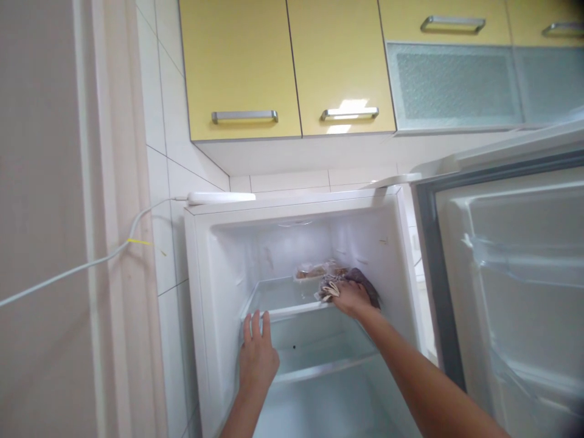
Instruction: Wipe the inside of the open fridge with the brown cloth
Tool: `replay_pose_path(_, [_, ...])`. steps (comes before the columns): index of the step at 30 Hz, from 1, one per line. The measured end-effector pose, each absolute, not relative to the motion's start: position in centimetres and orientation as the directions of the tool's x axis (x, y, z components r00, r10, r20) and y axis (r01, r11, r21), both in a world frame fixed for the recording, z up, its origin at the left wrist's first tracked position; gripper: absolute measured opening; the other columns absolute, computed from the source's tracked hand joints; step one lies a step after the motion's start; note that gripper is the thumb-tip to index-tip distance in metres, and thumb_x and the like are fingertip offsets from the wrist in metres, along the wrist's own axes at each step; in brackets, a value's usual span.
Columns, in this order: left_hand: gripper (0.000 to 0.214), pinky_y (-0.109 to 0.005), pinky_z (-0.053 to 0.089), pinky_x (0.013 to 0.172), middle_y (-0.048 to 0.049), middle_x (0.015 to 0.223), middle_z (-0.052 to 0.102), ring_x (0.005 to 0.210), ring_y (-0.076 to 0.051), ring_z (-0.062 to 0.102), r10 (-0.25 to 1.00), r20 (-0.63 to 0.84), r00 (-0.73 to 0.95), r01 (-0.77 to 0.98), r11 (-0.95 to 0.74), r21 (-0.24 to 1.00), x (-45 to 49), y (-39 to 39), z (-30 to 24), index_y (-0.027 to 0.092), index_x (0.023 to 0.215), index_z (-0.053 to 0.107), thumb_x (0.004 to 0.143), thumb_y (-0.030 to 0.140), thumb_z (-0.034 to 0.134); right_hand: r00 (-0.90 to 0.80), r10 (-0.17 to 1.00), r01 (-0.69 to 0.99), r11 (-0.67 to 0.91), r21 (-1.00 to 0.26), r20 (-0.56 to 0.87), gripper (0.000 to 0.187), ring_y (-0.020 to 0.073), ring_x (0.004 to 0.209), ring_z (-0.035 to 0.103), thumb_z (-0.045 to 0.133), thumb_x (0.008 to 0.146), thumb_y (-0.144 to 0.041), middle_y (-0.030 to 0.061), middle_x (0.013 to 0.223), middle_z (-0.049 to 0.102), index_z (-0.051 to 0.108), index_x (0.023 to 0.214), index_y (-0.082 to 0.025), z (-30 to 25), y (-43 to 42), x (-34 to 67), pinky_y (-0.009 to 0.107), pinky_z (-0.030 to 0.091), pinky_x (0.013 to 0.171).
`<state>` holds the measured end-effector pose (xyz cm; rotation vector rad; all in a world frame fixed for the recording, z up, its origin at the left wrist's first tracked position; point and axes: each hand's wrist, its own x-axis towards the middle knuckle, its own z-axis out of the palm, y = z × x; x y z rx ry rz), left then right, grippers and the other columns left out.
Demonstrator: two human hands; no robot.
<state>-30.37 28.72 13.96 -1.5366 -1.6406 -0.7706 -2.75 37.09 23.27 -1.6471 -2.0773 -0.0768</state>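
**Head view: both your hands were at the fridge shelf.**
Your left hand lay open on the shelf's front rim. Your right hand gripped a crumpled bag at its right rear, beside food packets lying on it, not lifted.

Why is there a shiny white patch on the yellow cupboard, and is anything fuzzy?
In the head view, light bounces off the glossy yellow cupboard door, making white glare by its handle; also in the head view, the open fridge door on the right looks soft and smeared, and the packets by the right hand are too blurry to read.
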Motion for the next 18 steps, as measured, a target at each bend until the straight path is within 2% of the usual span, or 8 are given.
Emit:
replay_pose_path(5, [0.073, -0.050, 0.045, 0.116, -0.0201, 0.150, 0.049, 0.149, -0.038, 0.032, 0.515, 0.857, -0.007, 0.994, 0.096, -0.049, -30.0, 28.7, 13.9, 0.008, 0.145, 0.047, 0.073, 0.004, 0.055, -0.185, 0.910, 0.933, 0.281, -0.226, 0.371, 0.050, 0.0366, 0.134, 0.049, 0.040, 0.092, -0.043, 0.0145, 0.142, 0.061, 0.063, 0.131, -0.023, 23.8, 36.4, -4.5, 0.055, 0.035, 0.108])
replay_pose_path(10, [0.073, -0.052, 0.045, 0.116, -0.0213, 0.150, 0.047, 0.150, -0.039, 0.030, 0.502, 0.865, -0.012, 0.996, 0.087, -0.037, -29.5, 28.6, 14.0, 0.007, 0.145, 0.047, 0.072, 0.004, 0.057, -0.307, 0.893, 0.896, 0.388, -0.216, 0.329, 0.055, 0.0386, 0.136, 0.047, 0.039, 0.092, -0.048, 0.0155, 0.145, 0.058, 0.061, 0.134, -0.021, 24.6, 35.9, -9.4, 0.058, 0.035, 0.108])
replay_pose_path(14, [0.071, -0.050, 0.044, 0.117, -0.0221, 0.152, 0.045, 0.153, -0.039, 0.024, 0.518, 0.855, -0.023, 0.997, 0.069, -0.015, -29.4, 28.5, 14.0, 0.006, 0.142, 0.048, 0.072, 0.003, 0.057, -0.489, 0.806, 0.801, 0.566, -0.195, 0.335, 0.057, 0.0335, 0.141, 0.043, 0.041, 0.092, -0.051, 0.0116, 0.151, 0.054, 0.055, 0.141, -0.025, 24.9, 34.5, -14.1, 0.056, 0.031, 0.115])
replay_pose_path(18, [0.064, -0.050, 0.046, 0.115, -0.0224, 0.149, 0.045, 0.151, -0.040, 0.028, 0.520, 0.854, -0.026, 0.998, 0.065, -0.009, -29.8, 28.4, 13.9, 0.005, 0.137, 0.053, 0.072, 0.002, 0.056, -0.618, 0.708, 0.695, 0.695, -0.184, 0.341, 0.060, 0.0291, 0.146, 0.038, 0.038, 0.093, -0.052, 0.0072, 0.158, 0.047, 0.050, 0.146, -0.028, 24.9, 33.4, -16.0, 0.053, 0.027, 0.119])
